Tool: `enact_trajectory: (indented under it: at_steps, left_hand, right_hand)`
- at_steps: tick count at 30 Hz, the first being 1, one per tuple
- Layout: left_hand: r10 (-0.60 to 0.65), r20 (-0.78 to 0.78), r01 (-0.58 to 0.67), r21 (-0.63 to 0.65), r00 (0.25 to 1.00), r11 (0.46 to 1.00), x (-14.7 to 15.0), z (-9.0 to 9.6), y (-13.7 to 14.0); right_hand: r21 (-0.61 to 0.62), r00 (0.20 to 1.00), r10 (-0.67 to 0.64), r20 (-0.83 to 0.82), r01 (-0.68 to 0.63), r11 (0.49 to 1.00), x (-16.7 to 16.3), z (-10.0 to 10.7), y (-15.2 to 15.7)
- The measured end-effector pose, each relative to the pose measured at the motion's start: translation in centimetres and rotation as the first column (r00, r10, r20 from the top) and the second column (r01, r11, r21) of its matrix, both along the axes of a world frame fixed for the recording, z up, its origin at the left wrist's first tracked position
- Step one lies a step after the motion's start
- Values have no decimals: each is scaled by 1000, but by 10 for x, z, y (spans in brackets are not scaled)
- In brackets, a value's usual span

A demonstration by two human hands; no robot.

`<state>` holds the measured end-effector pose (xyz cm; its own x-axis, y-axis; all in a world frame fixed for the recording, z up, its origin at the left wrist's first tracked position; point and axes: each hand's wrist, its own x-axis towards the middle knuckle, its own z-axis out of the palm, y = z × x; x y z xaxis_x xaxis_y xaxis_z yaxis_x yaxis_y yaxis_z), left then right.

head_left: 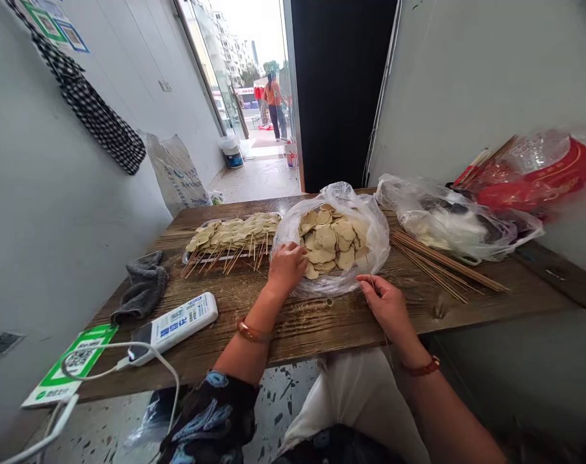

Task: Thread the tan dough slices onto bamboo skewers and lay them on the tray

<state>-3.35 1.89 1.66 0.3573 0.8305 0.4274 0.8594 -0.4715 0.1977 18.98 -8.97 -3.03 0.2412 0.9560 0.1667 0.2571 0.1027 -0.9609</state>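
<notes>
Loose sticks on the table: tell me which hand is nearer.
Right. The right hand is just left of the loose sticks; the left hand is farther off, at the slice bag.

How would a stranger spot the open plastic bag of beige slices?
On the brown wooden table, look between the skewered beige slices and thin wooden sticks. The translucent plastic bag there gapes around loose slices, unlike the crumpled translucent bag farther right.

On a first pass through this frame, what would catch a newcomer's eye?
The open plastic bag of pale flat slices stands out mid-scene, the left hand at its left side. Left of it lie skewered slices; to its right, bare wooden skewers fan across the tabletop.
</notes>
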Motion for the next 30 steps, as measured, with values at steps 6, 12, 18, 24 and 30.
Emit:
enact_trajectory:
  at_steps: [6, 12, 18, 24, 30]
  left_hand:
    - [-174, -131, 165, -77, 976, 983, 23, -2, 8]
    - [-214, -64, 203, -151, 975, 968, 27, -7, 32]
    - [-274, 88, 288, -295, 958, 911, 19, -3, 47]
    - [-254, 203, 312, -343, 946, 886, 16, 7, 49]
    - [97, 618, 297, -503, 780, 812, 28, 16, 34]
  right_hand:
    - [52, 998, -2, 63, -1, 999, 0, 1, 0]
    - [80, 998, 11, 56, -15, 997, 1, 0, 0]
    - [103, 999, 23, 28, -26, 994, 3, -2, 1]
    - [133, 999, 36, 17, -38, 990, 4, -2, 1]
    - [141, 997, 75, 26, -78, 987, 3, 3, -2]
